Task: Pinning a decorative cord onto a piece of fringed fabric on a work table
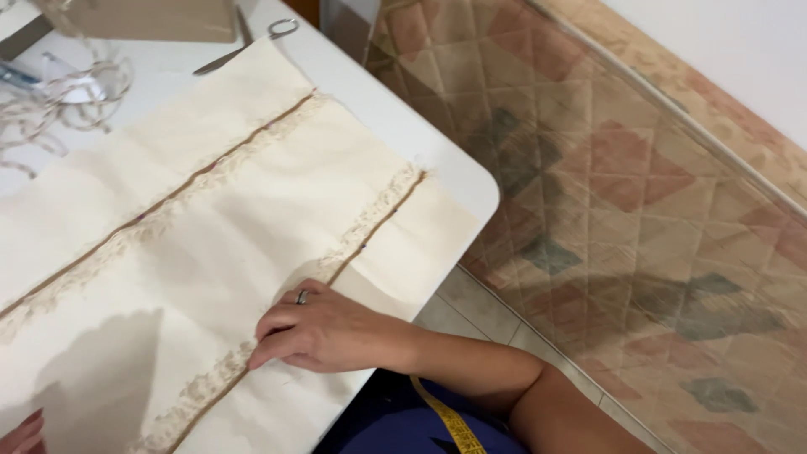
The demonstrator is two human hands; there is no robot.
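At the bottom-left corner only the fingertips of the left hand show on the cream fabric; cannot tell if it is spread or pinching. The fabric lies flat on the white table, w/ two lace trim strips; scissors and loose lace ribbon lie at the far edge. The right hand, fingers together & flat, presses the nearer lace trim. Step in hand looks like smoothing/aligning the trim; next move prob. needs an even press along the strip w/o shifting the cloth. A yellow measuring tape hangs by the arm.

Under the right grip lies matt, woven cream cloth with rough, frayed lace trim along its seams. Beyond it, the bench looks smooth white, the scissors shiny metal. Beside the grip, the mattress is quilted fabric.
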